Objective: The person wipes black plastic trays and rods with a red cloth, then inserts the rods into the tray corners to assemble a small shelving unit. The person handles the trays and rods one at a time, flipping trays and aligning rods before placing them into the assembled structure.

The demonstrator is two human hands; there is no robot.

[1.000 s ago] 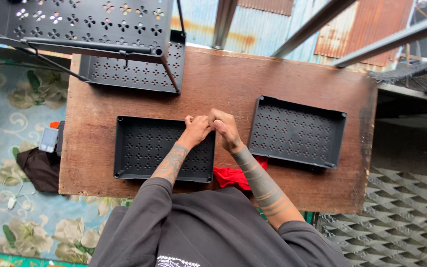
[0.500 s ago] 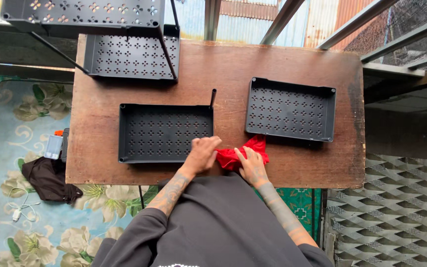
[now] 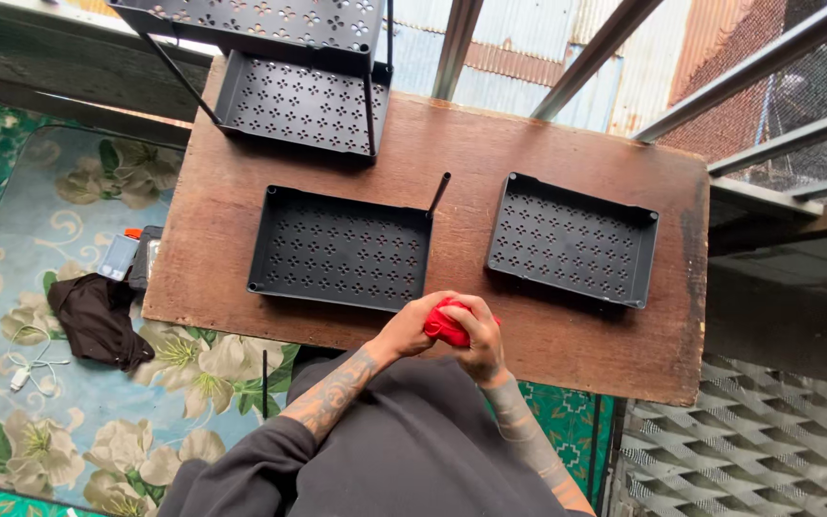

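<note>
Both hands meet over the near edge of a brown wooden table [image 3: 567, 340]. My left hand [image 3: 409, 328] and my right hand [image 3: 478, 337] together clutch a small red cloth-like bundle [image 3: 444, 324]. Just beyond them lies a black perforated tray [image 3: 339, 247] with a thin black rod [image 3: 437, 194] standing at its far right corner. A second black perforated tray [image 3: 573, 239] lies to the right, apart from the hands.
At the table's far left stands a black rack [image 3: 301, 94] of stacked perforated shelves on thin legs. A flowered floor mat [image 3: 69, 287] on the left holds a dark cloth [image 3: 96, 319], a small bottle [image 3: 120, 255] and a white cable [image 3: 26, 369]. Metal mesh [image 3: 768, 450] lies to the right.
My hands drew back from the left tray's near right corner to the table's near edge and gathered up the red bundle, which lay flat on the table half a second ago.
</note>
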